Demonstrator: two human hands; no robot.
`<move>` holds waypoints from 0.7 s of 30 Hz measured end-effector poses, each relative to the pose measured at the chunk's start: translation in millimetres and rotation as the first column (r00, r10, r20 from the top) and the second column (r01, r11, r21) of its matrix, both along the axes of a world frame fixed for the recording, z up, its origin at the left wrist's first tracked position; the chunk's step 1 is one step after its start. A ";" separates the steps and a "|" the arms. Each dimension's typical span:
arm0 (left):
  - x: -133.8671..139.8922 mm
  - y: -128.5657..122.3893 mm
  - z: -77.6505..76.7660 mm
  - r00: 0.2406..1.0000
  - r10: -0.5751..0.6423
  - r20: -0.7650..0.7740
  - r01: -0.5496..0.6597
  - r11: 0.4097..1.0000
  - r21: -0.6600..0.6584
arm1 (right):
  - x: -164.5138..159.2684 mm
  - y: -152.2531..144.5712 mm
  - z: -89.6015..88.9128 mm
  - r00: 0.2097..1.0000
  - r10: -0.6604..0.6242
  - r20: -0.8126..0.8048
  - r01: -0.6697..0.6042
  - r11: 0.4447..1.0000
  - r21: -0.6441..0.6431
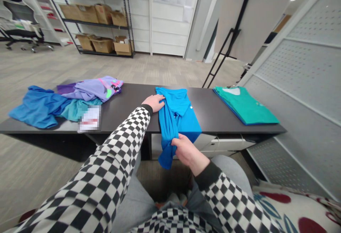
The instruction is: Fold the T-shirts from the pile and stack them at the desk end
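A bright blue shirt (183, 105) lies partly folded on the dark table, its near part hanging over the front edge. My left hand (155, 103) rests with fingers stretched out on the shirt's upper left edge. Near the table's front edge, my right hand (186, 149) pinches the bunched left side of the shirt, whose loose end droops below the fingers. A small white tag shows on the shirt's right side.
Crumpled blue (39, 106), teal and purple (92, 89) garments lie at the table's left, beside a blurred white packet (90, 118). Folded green shirts (246, 106) are stacked at the right. A perforated partition (301, 94) borders the right side. Shelves with cardboard boxes (102, 44) stand behind.
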State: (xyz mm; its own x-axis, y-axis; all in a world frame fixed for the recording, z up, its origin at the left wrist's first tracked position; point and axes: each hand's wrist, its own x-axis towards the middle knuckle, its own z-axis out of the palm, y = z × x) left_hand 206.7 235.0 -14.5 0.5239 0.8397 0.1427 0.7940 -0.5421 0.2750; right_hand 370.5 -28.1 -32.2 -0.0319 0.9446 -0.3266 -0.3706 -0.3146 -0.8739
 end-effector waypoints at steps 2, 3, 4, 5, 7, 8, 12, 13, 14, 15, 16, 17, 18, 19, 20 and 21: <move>0.2 -0.4 0.6 1.000 0.000 -0.007 0.000 1.000 0.000 | 0.7 -2.7 -8.7 1.000 -0.017 -0.021 0.017 0.999 -0.041; 0.3 -0.5 0.8 1.000 -0.001 -0.010 0.001 1.000 0.001 | 1.4 -4.4 -14.3 0.999 -0.026 -0.033 0.024 0.998 -0.059; 0.5 -0.5 0.8 1.000 -0.003 -0.012 0.003 1.000 0.001 | 2.4 -6.3 -20.7 0.999 -0.033 -0.040 0.030 0.997 -0.073; 0.5 -0.3 0.7 1.000 -0.006 -0.013 0.006 1.000 0.002 | 3.6 -8.4 -27.4 0.998 -0.039 -0.040 0.036 0.996 -0.083; 0.3 0.3 0.3 1.000 -0.010 -0.011 0.011 1.000 0.007 | 6.4 -12.9 -40.6 0.999 -0.053 0.000 0.053 0.994 -0.090; 0.0 0.6 0.1 1.000 -0.011 -0.008 0.011 1.000 0.009 | 7.9 -15.0 -46.2 0.997 -0.065 0.039 0.068 0.994 -0.083; -2.9 -0.1 1.3 1.000 -0.016 0.027 0.016 1.000 0.008 | 13.5 -20.5 -55.6 0.972 -0.111 0.209 0.097 0.992 0.078; -4.0 -0.9 2.2 0.999 -0.022 0.040 0.022 1.000 0.009 | 14.5 -20.7 -54.7 0.965 -0.120 0.233 0.091 0.987 0.133; -5.1 -1.9 3.2 0.998 -0.030 0.052 0.030 0.999 0.012 | 15.4 -20.3 -52.9 0.959 -0.128 0.254 0.083 0.980 0.180; -6.2 -3.1 4.2 0.997 -0.038 0.065 0.037 0.999 0.016 | 16.1 -19.6 -50.8 0.952 -0.137 0.273 0.077 0.973 0.218; -7.2 -4.1 4.9 0.996 -0.044 0.079 0.042 0.999 0.022 | 16.8 -18.5 -48.5 0.944 -0.147 0.297 0.073 0.966 0.247; -8.1 -5.1 5.4 0.994 -0.049 0.098 0.046 0.998 0.031 | 17.4 -17.3 -46.4 0.931 -0.162 0.327 0.072 0.960 0.271; -8.8 -5.8 5.5 0.991 -0.052 0.120 0.047 0.998 0.041 | 18.1 -16.2 -44.8 0.914 -0.185 0.362 0.077 0.953 0.293; -9.1 -6.2 5.2 0.989 -0.055 0.139 0.049 0.998 0.048 | 18.7 -15.4 -43.7 0.894 -0.212 0.395 0.086 0.946 0.313; -9.2 -6.4 4.7 0.987 -0.059 0.150 0.051 0.997 0.055 | 19.5 -15.0 -43.1 0.874 -0.241 0.422 0.100 0.939 0.329; -9.0 -6.4 4.1 0.986 -0.062 0.152 0.054 0.997 0.059 | 20.3 -15.3 -43.2 0.856 -0.270 0.441 0.119 0.933 0.341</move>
